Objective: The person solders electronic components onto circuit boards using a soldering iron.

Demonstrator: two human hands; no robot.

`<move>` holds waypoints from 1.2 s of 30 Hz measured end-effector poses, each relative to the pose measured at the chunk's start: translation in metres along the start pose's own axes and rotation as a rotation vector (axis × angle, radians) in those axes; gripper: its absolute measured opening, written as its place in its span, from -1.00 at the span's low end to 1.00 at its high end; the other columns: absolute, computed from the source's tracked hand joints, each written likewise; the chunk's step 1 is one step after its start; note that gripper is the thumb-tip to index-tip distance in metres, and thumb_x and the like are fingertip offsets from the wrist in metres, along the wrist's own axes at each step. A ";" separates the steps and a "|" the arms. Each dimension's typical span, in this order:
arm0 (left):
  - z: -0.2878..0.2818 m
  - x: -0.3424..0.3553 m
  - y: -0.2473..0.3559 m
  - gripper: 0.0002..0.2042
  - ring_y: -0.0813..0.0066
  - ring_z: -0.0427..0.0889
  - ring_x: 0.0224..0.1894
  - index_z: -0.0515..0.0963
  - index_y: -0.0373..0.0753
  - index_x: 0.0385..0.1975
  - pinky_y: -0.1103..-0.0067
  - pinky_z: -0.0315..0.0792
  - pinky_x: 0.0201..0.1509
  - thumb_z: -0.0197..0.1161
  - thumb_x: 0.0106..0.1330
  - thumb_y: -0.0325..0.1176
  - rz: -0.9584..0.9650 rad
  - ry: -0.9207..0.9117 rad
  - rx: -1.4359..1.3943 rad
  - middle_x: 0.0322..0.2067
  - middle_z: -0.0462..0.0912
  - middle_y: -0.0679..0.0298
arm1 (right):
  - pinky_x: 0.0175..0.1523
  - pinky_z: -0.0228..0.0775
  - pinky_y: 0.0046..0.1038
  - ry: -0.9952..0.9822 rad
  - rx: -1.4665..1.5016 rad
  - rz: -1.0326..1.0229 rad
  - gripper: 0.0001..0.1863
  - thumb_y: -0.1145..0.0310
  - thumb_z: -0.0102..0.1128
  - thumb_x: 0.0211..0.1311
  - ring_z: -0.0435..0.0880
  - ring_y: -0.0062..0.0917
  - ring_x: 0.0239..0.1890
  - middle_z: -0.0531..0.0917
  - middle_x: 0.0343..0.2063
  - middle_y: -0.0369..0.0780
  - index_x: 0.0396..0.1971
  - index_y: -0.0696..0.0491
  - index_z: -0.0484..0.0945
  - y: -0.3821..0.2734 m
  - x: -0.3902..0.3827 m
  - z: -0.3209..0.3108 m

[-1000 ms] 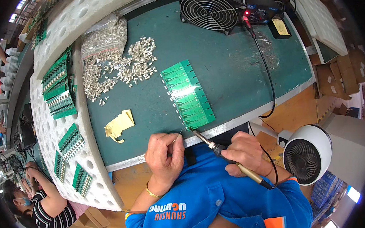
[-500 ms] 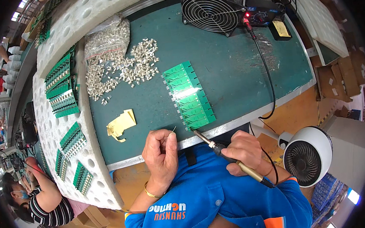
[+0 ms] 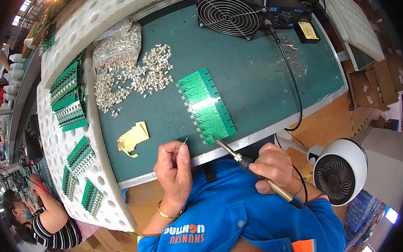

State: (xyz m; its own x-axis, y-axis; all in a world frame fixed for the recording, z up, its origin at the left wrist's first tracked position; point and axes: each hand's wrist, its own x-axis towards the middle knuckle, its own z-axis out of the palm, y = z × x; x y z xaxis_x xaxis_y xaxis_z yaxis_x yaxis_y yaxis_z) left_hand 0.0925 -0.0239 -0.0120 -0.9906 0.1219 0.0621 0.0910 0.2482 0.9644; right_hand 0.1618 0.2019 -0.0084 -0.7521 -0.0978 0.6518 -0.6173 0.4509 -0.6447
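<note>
My left hand [image 3: 174, 171] pinches a short end of thin wire, seemingly solder wire [image 3: 185, 141], between thumb and forefinger just over the bench's near edge. A soldering iron [image 3: 244, 162] is gripped in my right hand [image 3: 274, 165]. Its tip points at the near end of a green circuit board panel [image 3: 206, 109]; whether it touches the board I cannot tell. That panel lies flat on the bench, with small metal-pinned parts along its left edge. The wire's end stays apart from the panel, to its left.
Loose small white connectors [image 3: 154, 69] lie in a heap by an open plastic bag [image 3: 118, 43]. Folded yellow paper [image 3: 134, 138] is near left. White foam [image 3: 109, 196] holds finished-looking boards. A black fan [image 3: 229, 14] and soldering station [image 3: 285, 17] stand behind; the iron's cord [image 3: 296, 83] hangs right.
My left hand has drawn slightly left with the wire. The iron's tip has shifted a little right and away from me. The station's red light has gone out.
</note>
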 end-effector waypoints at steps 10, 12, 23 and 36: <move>0.000 0.019 0.011 -0.90 0.74 0.42 -0.35 0.45 -0.32 -0.20 0.75 0.29 -0.24 0.14 0.46 -0.43 -0.197 -0.046 -0.198 -0.39 0.55 0.36 | -0.42 0.46 -0.43 -0.013 -0.142 0.075 -0.59 0.14 0.49 0.01 0.58 -0.38 -0.44 0.51 -0.35 -0.18 -0.18 0.02 0.64 0.017 0.019 0.024; -0.002 0.024 0.007 -0.86 0.72 0.43 -0.32 0.49 -0.34 -0.15 0.77 0.28 -0.20 0.12 0.47 -0.39 -0.189 -0.058 -0.155 -0.34 0.60 0.34 | -0.42 0.48 -0.40 -0.002 -0.195 0.072 -0.56 0.18 0.51 -0.02 0.58 -0.37 -0.43 0.50 -0.33 -0.17 -0.14 0.01 0.62 0.025 0.019 0.029; 0.011 0.062 0.022 -0.59 0.88 0.15 -0.63 0.56 -0.31 0.03 0.76 -0.04 -0.60 0.03 0.52 -0.07 -0.407 -0.194 -0.079 -0.37 0.67 0.41 | -0.46 0.49 -0.41 -0.004 -0.187 0.080 -0.54 0.24 0.50 0.00 0.58 -0.38 -0.45 0.48 -0.27 -0.15 -0.07 -0.03 0.57 0.033 0.012 0.025; 0.018 0.087 0.022 -0.79 0.84 0.38 -0.48 0.62 -0.28 -0.33 0.77 0.24 -0.43 0.20 0.44 -0.27 -0.366 -0.265 -0.076 -0.48 0.56 0.51 | -0.44 0.44 -0.39 0.083 0.043 0.071 -0.63 0.20 0.40 0.15 0.55 -0.37 -0.48 0.53 -0.34 -0.11 -0.12 0.09 0.59 0.032 0.007 0.006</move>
State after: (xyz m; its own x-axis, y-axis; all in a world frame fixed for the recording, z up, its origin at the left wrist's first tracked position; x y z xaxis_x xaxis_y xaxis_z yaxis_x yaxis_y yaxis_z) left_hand 0.0104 0.0098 0.0099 -0.8951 0.2834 -0.3441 -0.2774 0.2503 0.9276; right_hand 0.1355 0.2098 -0.0268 -0.7735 0.0073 0.6337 -0.5741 0.4154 -0.7056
